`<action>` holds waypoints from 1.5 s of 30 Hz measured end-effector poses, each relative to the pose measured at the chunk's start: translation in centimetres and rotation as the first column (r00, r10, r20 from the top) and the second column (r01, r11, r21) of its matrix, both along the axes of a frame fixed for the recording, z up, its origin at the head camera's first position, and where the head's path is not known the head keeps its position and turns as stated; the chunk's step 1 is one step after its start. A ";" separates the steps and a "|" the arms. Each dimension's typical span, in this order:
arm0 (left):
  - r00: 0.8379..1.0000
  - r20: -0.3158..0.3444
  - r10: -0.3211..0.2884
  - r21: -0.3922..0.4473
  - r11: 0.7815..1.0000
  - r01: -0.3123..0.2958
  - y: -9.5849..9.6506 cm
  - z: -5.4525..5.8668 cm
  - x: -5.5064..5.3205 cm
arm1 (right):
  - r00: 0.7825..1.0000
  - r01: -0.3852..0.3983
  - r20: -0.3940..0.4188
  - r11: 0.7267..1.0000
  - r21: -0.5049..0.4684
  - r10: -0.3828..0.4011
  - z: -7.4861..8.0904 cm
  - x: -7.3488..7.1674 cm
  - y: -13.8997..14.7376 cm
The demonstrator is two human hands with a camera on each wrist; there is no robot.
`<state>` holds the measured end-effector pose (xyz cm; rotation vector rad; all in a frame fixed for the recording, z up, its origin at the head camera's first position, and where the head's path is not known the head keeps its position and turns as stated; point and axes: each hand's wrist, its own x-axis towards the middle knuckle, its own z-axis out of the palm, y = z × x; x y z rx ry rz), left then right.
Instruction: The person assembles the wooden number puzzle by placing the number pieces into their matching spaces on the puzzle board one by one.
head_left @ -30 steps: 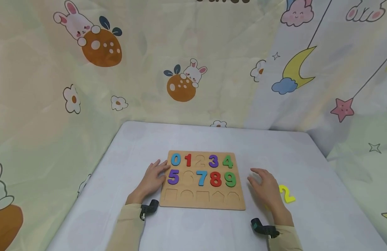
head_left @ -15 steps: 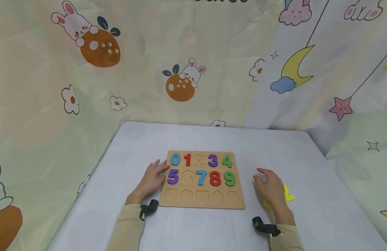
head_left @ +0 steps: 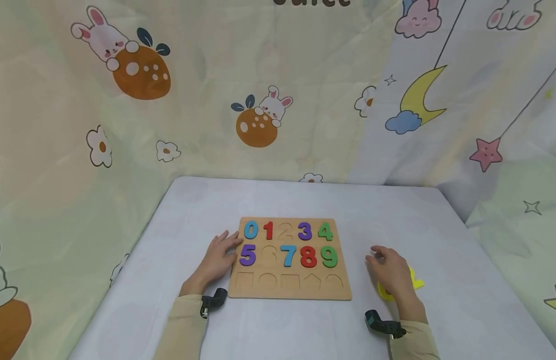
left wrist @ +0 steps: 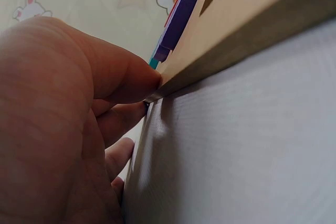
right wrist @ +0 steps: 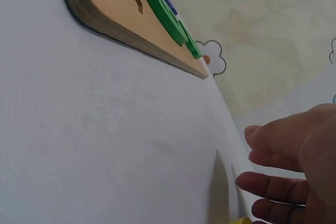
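A wooden number board (head_left: 278, 293) lies on the table with coloured digits in its two upper rows. The 2 and 6 recesses hold no piece, and neither do the shape outlines in the bottom row. My left hand (head_left: 217, 257) rests against the board's left edge, thumb and fingertips touching it near the purple 5 (head_left: 247, 255). Right of the board, my right hand (head_left: 390, 270) hovers with loosely bent fingers and nothing seen in them. Partly hidden under it are a yellow 2 (head_left: 418, 283) and another yellow piece (head_left: 384, 294), its shape mostly covered.
The white table (head_left: 305, 330) runs back to a printed cloth backdrop (head_left: 192, 100) with rabbits and flowers. A black wrist camera (head_left: 213, 302) sits at the left cuff and another camera (head_left: 384, 324) at the right cuff.
My right hand has moved slightly right and its fingers have drawn closer together, over the yellow pieces. The left hand stays at the board's edge. The head view has shifted slightly.
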<state>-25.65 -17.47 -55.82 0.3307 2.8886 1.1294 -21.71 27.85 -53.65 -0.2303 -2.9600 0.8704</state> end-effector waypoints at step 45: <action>0.999 0.045 0.023 -0.002 1.000 -0.023 0.1 0.0 -0.2 | 0.988 -0.111 0.105 0.994 -0.019 0.112 1.8 2.0 4.3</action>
